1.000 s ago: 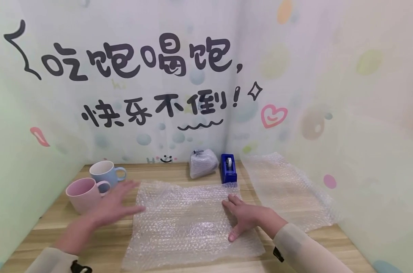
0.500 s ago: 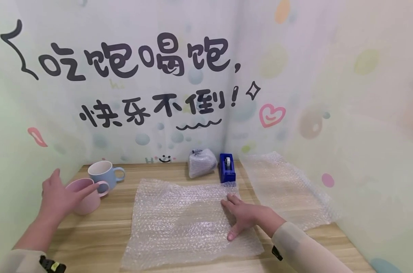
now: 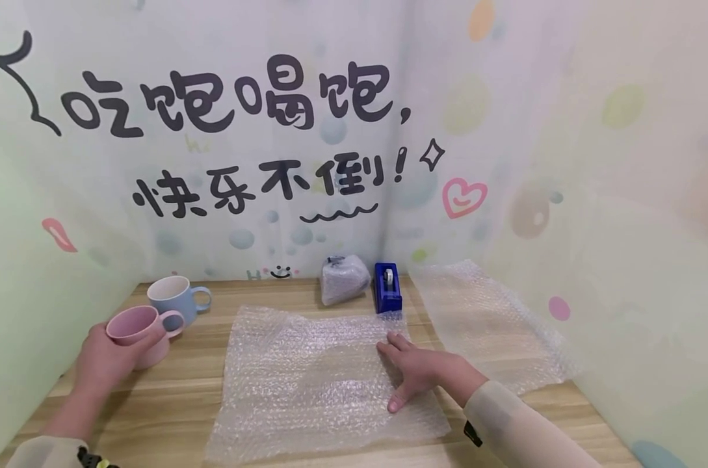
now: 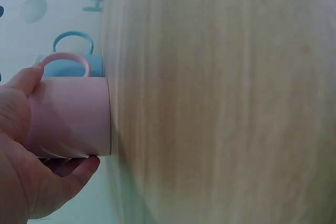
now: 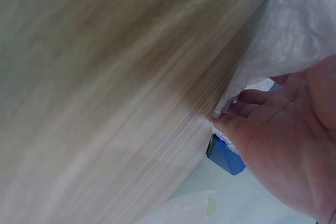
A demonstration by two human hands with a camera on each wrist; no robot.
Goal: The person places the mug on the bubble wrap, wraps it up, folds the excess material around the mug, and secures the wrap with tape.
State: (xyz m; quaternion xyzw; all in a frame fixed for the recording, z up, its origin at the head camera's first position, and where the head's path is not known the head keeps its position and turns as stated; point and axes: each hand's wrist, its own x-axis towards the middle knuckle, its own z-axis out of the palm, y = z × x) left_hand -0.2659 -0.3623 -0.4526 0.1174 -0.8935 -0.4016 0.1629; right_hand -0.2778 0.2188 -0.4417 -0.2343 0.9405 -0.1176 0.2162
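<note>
My left hand (image 3: 108, 361) grips the pink mug (image 4: 73, 114) around its body. In the left wrist view the thumb lies near the handle while the other fingers curl along the far side, and the mug stands upright on the table. Just behind it is a light blue mug (image 3: 178, 302) with a white inside. A sheet of bubble wrap (image 3: 295, 383) lies spread out flat in the middle. Fingers spread, my right hand (image 3: 418, 374) rests on the sheet's right part.
At the back, a bundle wrapped in bubble wrap (image 3: 344, 283) stands beside a blue tape dispenser (image 3: 388, 292), which touches the sheet's far edge. Another bubble wrap sheet (image 3: 488, 325) lies to the right, along the wall. Printed walls close off the wooden table (image 3: 184, 396) behind and at both sides.
My left hand has left the bubble wrap's left side, moved left to the pink mug and taken hold of it. The right hand stays on the sheet.
</note>
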